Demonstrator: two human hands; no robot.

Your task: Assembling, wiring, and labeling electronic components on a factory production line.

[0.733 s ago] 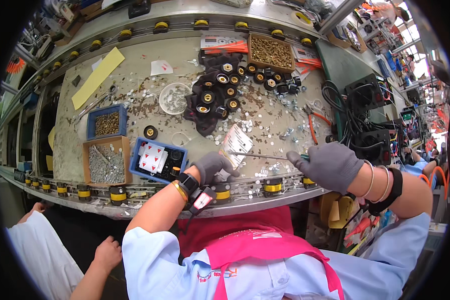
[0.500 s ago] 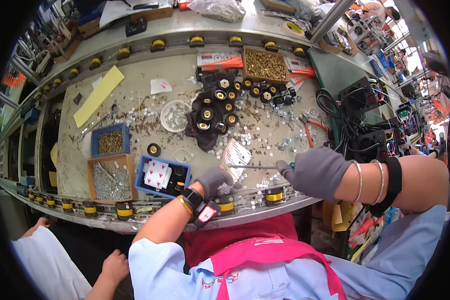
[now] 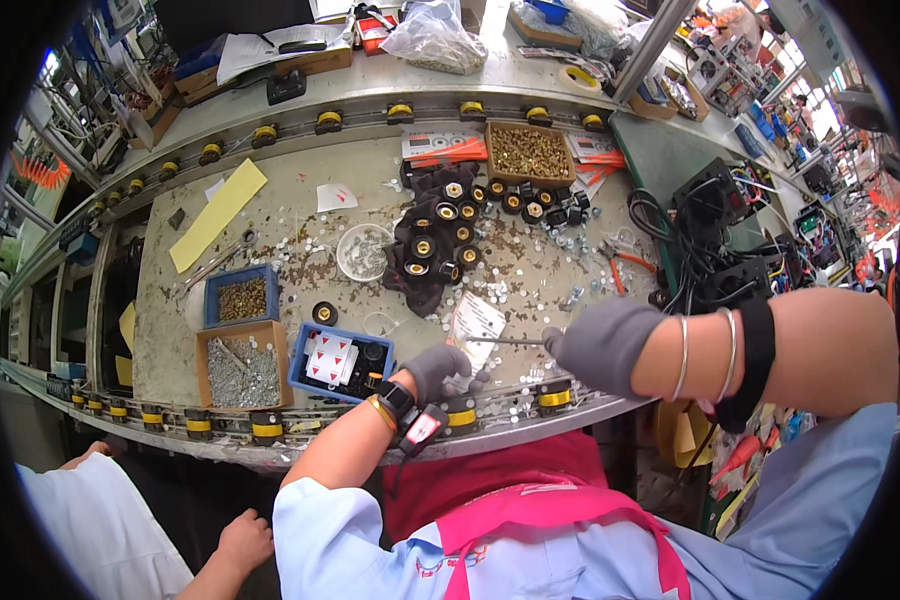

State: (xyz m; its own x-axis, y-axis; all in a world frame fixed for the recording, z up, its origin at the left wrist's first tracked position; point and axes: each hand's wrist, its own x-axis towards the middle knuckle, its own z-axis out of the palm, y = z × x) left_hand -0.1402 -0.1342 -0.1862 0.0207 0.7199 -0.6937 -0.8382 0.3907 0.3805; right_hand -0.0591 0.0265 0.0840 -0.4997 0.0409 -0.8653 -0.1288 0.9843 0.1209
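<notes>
My gloved right hand (image 3: 602, 345) is closed around a thin metal tool (image 3: 505, 341) whose tip points left. My gloved left hand (image 3: 438, 368) curls over a small part I cannot make out, near the bench's (image 3: 560, 270) edge, right of the blue tray (image 3: 342, 361).

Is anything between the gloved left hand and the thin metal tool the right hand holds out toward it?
Nothing visible. The right hand holds the tool level, its tip just above the left hand. Only bare bench and a white paper slip lying flat behind the tip show between them. Whether the tip touches the glove cannot be told.
</notes>
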